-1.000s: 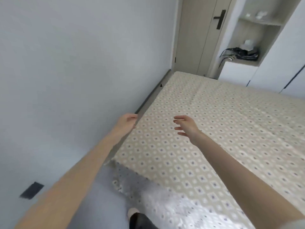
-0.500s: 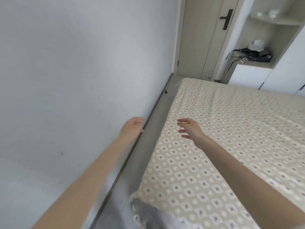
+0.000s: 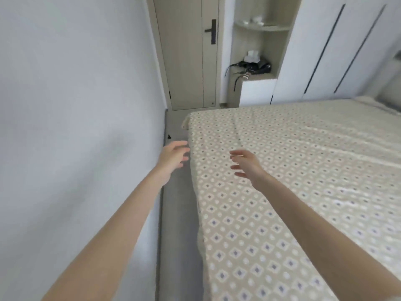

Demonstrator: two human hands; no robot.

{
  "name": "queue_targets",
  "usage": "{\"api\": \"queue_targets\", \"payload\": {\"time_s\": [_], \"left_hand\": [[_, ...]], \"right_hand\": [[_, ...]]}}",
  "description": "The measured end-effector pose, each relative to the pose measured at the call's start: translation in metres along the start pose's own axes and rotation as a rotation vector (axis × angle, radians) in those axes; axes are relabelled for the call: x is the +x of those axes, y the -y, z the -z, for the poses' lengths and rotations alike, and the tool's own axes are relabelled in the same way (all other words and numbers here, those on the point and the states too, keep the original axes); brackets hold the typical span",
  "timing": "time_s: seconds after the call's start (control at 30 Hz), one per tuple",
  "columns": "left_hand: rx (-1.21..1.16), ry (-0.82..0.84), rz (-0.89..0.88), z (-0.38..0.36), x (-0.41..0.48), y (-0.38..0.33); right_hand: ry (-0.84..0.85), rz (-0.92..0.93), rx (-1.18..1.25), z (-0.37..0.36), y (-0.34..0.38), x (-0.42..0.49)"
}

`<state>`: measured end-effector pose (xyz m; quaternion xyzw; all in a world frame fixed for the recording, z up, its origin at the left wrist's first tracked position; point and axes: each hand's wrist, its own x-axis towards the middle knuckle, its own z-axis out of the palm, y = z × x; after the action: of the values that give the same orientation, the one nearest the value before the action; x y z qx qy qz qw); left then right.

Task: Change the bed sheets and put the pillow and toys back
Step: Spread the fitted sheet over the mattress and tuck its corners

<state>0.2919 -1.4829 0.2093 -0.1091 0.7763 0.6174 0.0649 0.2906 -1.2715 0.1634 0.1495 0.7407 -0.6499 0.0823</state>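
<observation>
A beige bed sheet (image 3: 293,170) with a white and blue diamond print covers the bed, which fills the right half of the view. My left hand (image 3: 173,157) hovers over the gap beside the sheet's left edge, fingers spread and holding nothing. My right hand (image 3: 245,164) hangs just above the sheet near that edge, fingers loosely extended and empty. No pillow or toys are in view.
A white wall (image 3: 76,127) runs along the left, with a narrow grey floor strip (image 3: 178,213) between it and the bed. Beyond the bed stand a beige door (image 3: 191,61), a shelf niche holding black cables (image 3: 251,66), and white wardrobe doors (image 3: 336,46).
The view has lifted and swung toward the door, so more of the floor gap and far bed shows. Both hands stay outstretched and empty, with the left now near the sheet's edge.
</observation>
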Motion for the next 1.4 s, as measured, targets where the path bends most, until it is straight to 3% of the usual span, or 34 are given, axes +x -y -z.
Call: {"api": "queue_targets", "payload": {"time_s": [0.3, 0.53, 0.93, 1.17, 1.4], "left_hand": [[0.06, 0.186, -0.075, -0.053, 0.149, -0.038], [0.123, 0.25, -0.078, -0.07, 0.327, -0.064], [0.113, 0.288, -0.051, -0.058, 0.614, -0.149], [0.064, 0.372, -0.08, -0.069, 0.791, -0.187], [0.1, 0.51, -0.188, -0.081, 0.971, -0.269]], "right_hand": [[-0.272, -0.01, 0.077, 0.024, 0.03, 0.105], [-0.331, -0.034, 0.131, 0.018, 0.062, 0.268], [-0.352, -0.068, 0.145, -0.004, 0.178, 0.521], [-0.451, -0.047, 0.173, -0.022, 0.222, 0.67], [-0.581, 0.061, 0.228, -0.042, 0.307, 0.824]]}}
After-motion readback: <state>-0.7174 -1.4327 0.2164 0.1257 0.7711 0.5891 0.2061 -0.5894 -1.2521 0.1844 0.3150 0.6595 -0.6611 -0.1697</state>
